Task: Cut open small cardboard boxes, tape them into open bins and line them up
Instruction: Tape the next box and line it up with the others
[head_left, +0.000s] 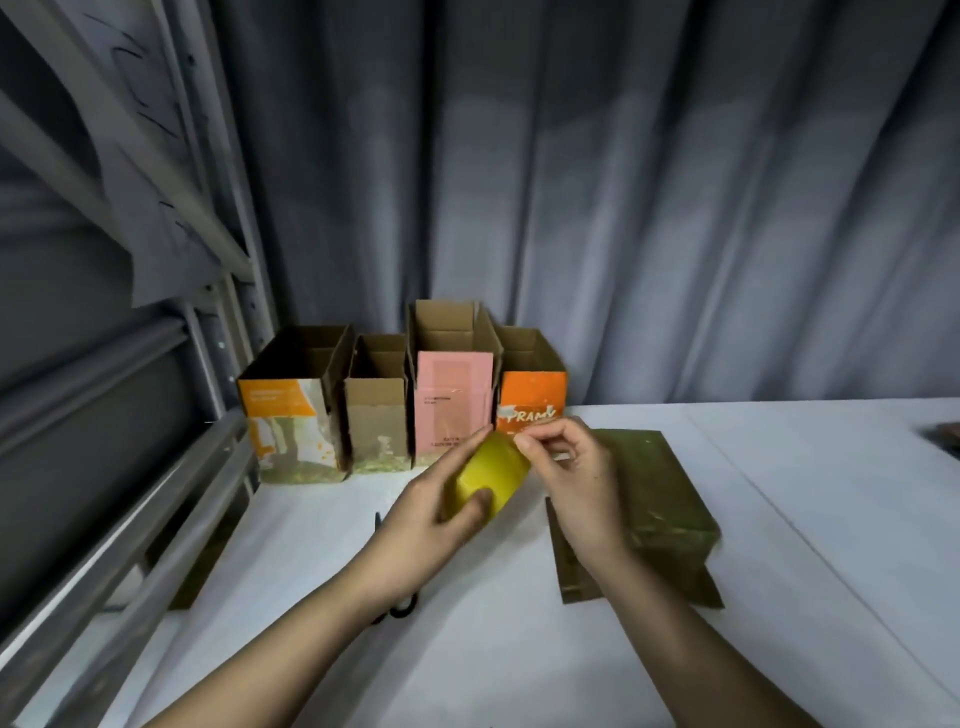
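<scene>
My left hand (441, 506) grips a yellow roll of tape (491, 475) above the white table (779, 519). My right hand (566, 467) pinches at the top edge of the roll with thumb and forefinger. A brown cardboard box (660, 499) lies on its side just right of my hands, its flaps open toward me. Several open-topped box bins stand in a row at the back: an orange and white one (288, 426), a plain brown one (375, 415), a pink one (453, 405) and an orange one (532, 400). Black scissors (400, 605) lie under my left forearm, mostly hidden.
A grey metal shelf frame (156, 467) runs along the table's left edge. A grey curtain (623, 208) hangs behind the bins. A dark object (945, 434) shows at the far right edge of the table.
</scene>
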